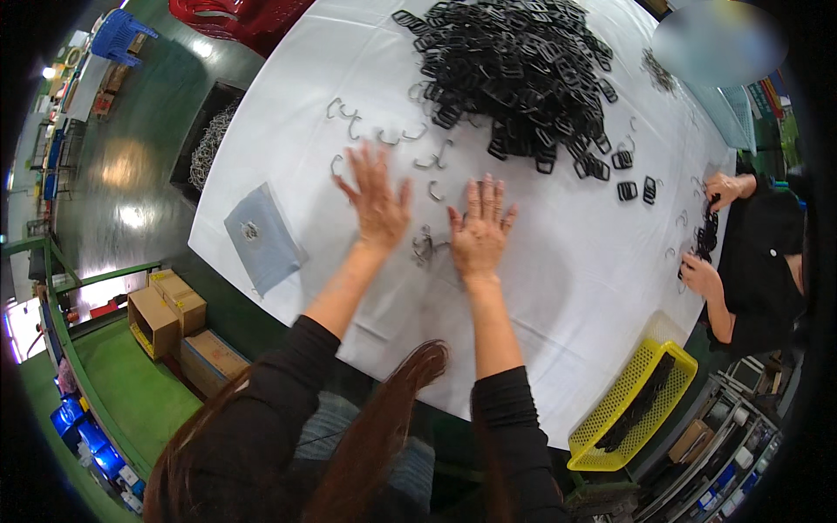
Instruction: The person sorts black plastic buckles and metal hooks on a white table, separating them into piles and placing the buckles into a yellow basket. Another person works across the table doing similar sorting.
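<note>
Here, the left hand (377, 202) and right hand (479, 240) spread open; clustered metal hooks (425, 247) lie between, just left of the right.

Looks like a workshop or small-factory assembly floor. White-covered table (540, 357): bulk heap of matching black buckle-like parts (514, 78) at far edge, loose metal hooks (424, 247) nearer. Co-worker (758, 253) handling black parts at right edge. Yellow basket (661, 410), near right corner. Beyond left edge: dark bin (184, 166) of metal pieces (212, 146), cartons (166, 321).
</note>
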The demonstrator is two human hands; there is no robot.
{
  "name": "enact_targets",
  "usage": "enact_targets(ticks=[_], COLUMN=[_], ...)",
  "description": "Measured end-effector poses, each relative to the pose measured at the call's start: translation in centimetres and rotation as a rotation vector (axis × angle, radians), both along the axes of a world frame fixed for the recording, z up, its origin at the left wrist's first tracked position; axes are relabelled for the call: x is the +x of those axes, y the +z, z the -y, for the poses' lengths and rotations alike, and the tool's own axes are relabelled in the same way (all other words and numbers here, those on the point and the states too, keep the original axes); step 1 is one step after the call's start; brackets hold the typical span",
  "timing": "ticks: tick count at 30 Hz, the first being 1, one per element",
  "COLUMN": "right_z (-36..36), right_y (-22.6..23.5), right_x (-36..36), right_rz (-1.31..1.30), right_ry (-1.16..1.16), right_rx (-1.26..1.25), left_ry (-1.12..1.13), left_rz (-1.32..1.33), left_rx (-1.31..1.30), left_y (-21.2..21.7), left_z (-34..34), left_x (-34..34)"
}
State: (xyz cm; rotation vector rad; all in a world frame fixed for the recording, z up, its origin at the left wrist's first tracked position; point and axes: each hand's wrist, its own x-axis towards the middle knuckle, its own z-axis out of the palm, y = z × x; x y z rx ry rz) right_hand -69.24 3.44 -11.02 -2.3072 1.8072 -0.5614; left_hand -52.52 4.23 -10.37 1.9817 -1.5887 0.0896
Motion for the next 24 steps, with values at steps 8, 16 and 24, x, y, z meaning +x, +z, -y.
enact_targets(ticks=[8, 16, 24], right_z=[8.3, 9.1, -3.0], right_y=[0.2, 0.6, 3.4], right_x=[12.3, 13.7, 12.2], right_rz=[-0.011, 0.041, 0.184], right_ry=[-0.199, -0.082, -0.022], right_rx=[-0.057, -0.055, 0.125], left_ry=[-0.376, -0.821, -0.823], left_rz=[0.139, -0.106, -0.438], left_rx=[0.281, 0.243, 0.404], left_y=[-0.7, 0.4, 4.4], left_z=[13.4, 11.2, -0.6], left_x=[10.6, 11.8, 17.1])
